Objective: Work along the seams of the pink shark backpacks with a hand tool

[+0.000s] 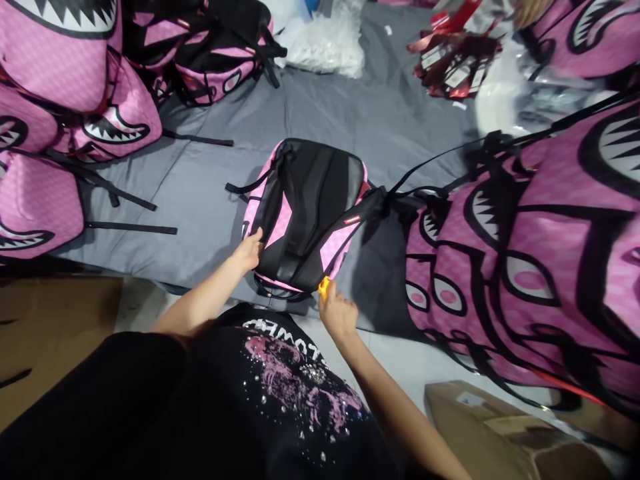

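A pink and black backpack lies on the grey cloth of the table, its black padded back and shoulder straps facing up. My left hand grips its left side near the lower corner, thumb on top and the other fingers hidden beneath. My right hand is closed around a small yellow tool, whose tip is at the backpack's lower right corner. What kind of tool it is cannot be made out.
Pink shark-face backpacks are piled at the left and stand in a row at the right. Clear plastic bags and red tags lie at the back. Cardboard boxes sit below the table's front edge.
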{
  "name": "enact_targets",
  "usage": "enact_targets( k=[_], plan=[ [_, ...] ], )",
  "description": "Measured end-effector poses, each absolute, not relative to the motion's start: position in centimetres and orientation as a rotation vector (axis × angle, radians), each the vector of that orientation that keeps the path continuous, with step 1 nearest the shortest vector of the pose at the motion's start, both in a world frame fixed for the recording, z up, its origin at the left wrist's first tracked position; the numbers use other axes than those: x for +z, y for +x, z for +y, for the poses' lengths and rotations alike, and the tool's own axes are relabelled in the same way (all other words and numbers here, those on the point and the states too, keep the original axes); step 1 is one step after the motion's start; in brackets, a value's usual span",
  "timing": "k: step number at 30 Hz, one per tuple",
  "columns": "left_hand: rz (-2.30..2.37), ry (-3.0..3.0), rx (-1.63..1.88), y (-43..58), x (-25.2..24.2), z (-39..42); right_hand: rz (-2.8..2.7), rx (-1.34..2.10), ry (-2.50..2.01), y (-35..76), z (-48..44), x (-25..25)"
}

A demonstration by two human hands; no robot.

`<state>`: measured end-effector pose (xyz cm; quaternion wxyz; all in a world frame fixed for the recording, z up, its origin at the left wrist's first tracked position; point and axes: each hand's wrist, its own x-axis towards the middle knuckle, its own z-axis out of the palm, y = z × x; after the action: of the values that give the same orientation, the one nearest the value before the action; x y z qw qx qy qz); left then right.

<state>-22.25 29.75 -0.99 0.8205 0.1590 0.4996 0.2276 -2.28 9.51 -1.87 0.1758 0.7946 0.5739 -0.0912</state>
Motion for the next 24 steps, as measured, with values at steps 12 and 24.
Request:
enact_targets(
  k=[12, 24],
  plan=[
    [0.655, 0.245, 0.457, -23.7, -5.2, 29.9, 1.516, -0.311, 2.296, -1.7, 8.8, -1.4],
    [0.63, 0.33, 0.497, -23.1, -5.3, 29.4, 1.378, -0.477, 2.428, -2.9, 5.9, 1.0]
  ],
)
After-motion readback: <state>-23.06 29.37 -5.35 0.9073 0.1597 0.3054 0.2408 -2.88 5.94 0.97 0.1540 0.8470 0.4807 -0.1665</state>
